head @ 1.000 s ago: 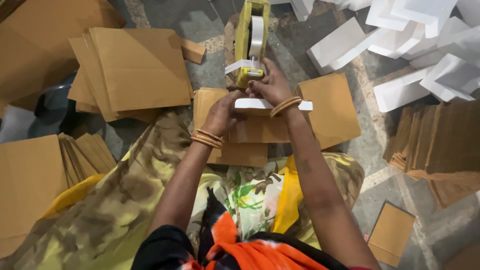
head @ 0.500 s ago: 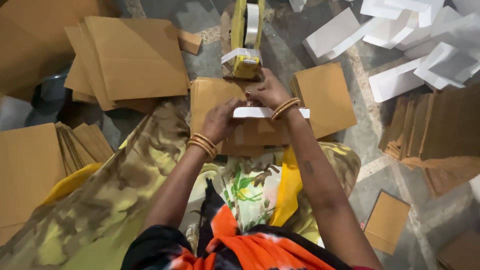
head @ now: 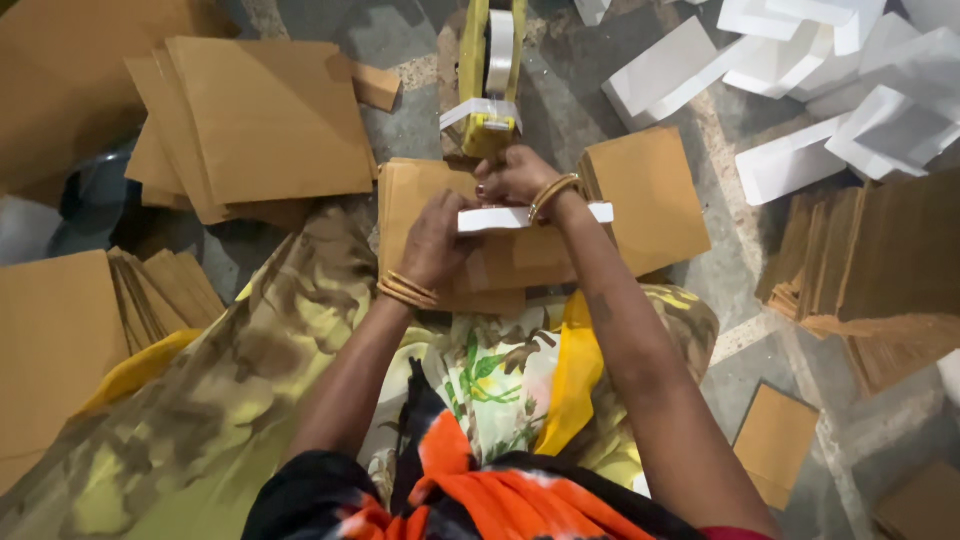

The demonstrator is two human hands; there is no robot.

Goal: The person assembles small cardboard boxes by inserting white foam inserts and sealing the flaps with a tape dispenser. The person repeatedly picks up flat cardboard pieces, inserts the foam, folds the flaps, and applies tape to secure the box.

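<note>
Floor: grey stone floor [head: 400, 120], strewn with brown cardboard and white folded pieces; the person sits on it, patterned yellow cloth over the lap.
Head view, change: against the picture half a second before, the white strip [head: 500, 217] sits at much the same place between the hands; the right hand has crept a little nearer the tape dispenser, and the whole scene has slid slightly in the view.
Head view, left hand: left hand [head: 435, 240], bangles at the wrist, curled with fingers bent onto the near end of the white strip, pinching it; how tightly it is closed cannot be told, since the back of the hand hides the fingertips.
Head view, right hand: right hand [head: 515, 175], clenched, fingers folded in, resting just above the white strip and touching the base of the yellow tape dispenser [head: 488, 90]; whether it grips the strip itself cannot be told.
Head view, strip: white strip lies level across the brown sheets [head: 640, 190], its far end showing past the right wrist.
Head view, around: stack of cardboard sheets [head: 270, 120] up left; white folded boxes [head: 800, 90] up right; fanned brown pile [head: 880, 270] at right.
</note>
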